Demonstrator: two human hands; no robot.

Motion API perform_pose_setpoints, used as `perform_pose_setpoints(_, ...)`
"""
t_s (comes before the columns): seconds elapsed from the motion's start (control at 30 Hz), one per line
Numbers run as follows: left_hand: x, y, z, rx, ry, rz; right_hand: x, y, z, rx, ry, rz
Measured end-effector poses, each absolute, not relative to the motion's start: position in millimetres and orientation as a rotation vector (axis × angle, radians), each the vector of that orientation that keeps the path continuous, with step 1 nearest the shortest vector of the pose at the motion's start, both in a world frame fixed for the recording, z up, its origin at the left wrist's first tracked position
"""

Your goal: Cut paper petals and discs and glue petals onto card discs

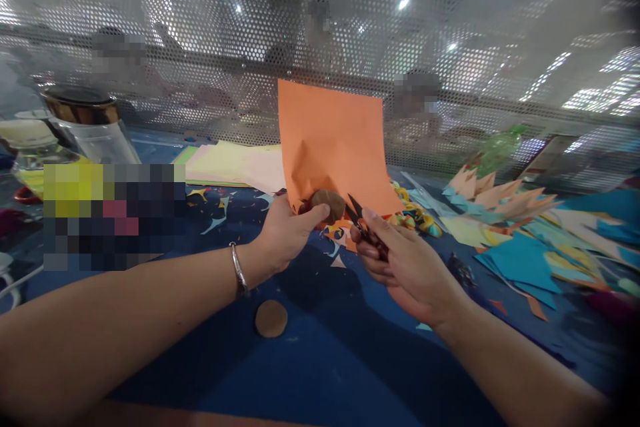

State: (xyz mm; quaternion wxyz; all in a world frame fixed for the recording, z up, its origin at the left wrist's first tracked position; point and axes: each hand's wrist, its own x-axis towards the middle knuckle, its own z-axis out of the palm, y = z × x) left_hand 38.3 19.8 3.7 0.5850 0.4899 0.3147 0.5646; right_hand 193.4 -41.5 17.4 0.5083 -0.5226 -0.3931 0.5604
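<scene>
Upright above the table, a sheet of orange paper [335, 133] is pinched at its lower left by my left hand [285, 233]. The thumb of that hand presses a brown round disc [331, 205] against the sheet, which is creased around it. My right hand [400, 260] is closed around small dark scissors [356, 210], their tips pointing up and left, close to the disc and the sheet's lower edge. Whether the blades touch the paper I cannot tell. A second brown disc [271, 318] lies flat on the blue table below my left wrist.
Stacked pale paper [235, 163] lies at the back. Paper scraps [345, 233] litter the middle. To the right are peach spiky paper pieces [495, 190] and blue sheets [525, 260]. A lidded clear jar [95, 133] stands at the left; a perforated metal screen [240, 87] closes off the back.
</scene>
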Motion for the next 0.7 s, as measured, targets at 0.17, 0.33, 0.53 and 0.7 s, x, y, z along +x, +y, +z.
perform_pose_setpoints(0.17,39.2,21.2,2.9,1.183,0.762,1.321,193.0,-43.1,18.5,-1.255,-1.018,1.317)
perform_pose_setpoints(0.33,37.8,22.4,2.1,1.311,0.719,1.334,192.8,-43.1,18.5,-1.263,-1.046,1.296)
perform_pose_setpoints(0.53,32.8,19.9,5.2,1.484,0.768,1.385,191.2,-44.1,20.0,-1.277,-0.980,1.313)
perform_pose_setpoints(0.7,30.4,21.5,1.3,1.608,0.849,1.406,189.2,-44.1,22.5,-1.289,-0.929,1.333)
